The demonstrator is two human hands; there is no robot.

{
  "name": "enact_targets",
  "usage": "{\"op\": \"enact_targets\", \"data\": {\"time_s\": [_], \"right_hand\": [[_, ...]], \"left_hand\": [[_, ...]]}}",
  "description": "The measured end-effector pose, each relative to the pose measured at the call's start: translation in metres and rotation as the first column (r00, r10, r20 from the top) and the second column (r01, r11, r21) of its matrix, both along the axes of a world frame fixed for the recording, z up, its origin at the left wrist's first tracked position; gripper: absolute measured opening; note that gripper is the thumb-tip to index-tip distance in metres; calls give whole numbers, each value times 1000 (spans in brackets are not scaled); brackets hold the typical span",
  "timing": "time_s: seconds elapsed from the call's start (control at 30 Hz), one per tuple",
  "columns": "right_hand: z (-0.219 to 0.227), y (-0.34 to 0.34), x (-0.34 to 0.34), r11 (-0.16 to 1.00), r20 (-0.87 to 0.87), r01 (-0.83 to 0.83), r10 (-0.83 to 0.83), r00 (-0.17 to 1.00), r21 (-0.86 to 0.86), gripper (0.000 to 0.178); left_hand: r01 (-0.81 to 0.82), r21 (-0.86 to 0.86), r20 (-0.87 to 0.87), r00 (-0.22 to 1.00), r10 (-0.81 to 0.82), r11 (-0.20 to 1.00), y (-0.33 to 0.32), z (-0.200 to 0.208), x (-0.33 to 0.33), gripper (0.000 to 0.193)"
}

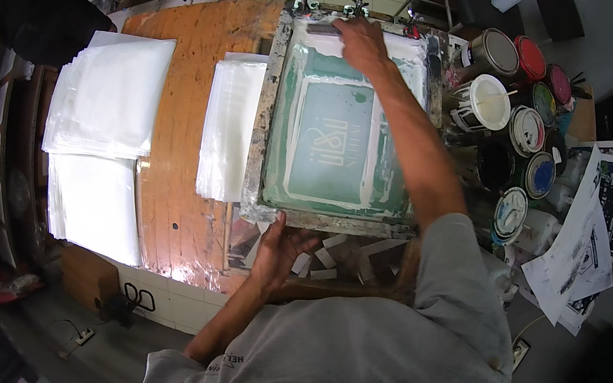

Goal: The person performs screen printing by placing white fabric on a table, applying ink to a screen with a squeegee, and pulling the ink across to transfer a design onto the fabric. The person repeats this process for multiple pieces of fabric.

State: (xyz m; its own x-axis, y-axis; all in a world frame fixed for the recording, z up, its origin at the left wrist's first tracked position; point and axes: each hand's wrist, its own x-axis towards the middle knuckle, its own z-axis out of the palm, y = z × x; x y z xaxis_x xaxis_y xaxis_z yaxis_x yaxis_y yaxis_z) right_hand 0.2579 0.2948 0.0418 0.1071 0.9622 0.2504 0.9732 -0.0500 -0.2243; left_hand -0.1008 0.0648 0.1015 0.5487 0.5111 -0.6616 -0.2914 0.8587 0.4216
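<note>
Step in hand, by judgement: working the white paint over the green screen with the scraper; good practice calls for an even tilt, steady pressure across the whole blade and one unbroken stroke; the dark-rimmed frame should be kept from rocking, and paint kept clear of the loose sheets at its left; uneven pressure could leave streaks on the pale emblem at centre.

The scraper lies near the upper edge of the screen, at the top centre of the picture, left of the right hand; that hand's fingers are closed over the scraper's right end, pinching it, though the far side of the grip is hidden; the clamps stand just above.

The left hand, at lower centre, has its thumb against the frame's lower edge; its other fingers are loosely spread below that edge, well apart from the scraper; whether they touch the frame's underside cannot be told; the frame sits over the wooden tabletop.
</note>
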Motion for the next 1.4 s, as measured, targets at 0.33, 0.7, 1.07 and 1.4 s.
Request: {"op": "enact_targets", "data": {"time_s": [0.33,0.7,1.07,1.4], "right_hand": [[6,-72,41,999,87,-13,10,996,32,31],[63,-122,9,975,-179,104,-140,974,-196,26],[53,-118,22,839,-23,489,-509,861,-237,22],[27,-41,-40,877,6,443,-450,893,-185,21]], "left_hand": [[8,10,-59,998,-7,1000,-6,-16,-3,60],[-20,0,-28,999,21,1000,-7,-14,-5,56],[-9,-135,42,999,14,991,3,-27,-9,66],[23,-167,116,993,-4,986,3,-23,-17,84]]}}
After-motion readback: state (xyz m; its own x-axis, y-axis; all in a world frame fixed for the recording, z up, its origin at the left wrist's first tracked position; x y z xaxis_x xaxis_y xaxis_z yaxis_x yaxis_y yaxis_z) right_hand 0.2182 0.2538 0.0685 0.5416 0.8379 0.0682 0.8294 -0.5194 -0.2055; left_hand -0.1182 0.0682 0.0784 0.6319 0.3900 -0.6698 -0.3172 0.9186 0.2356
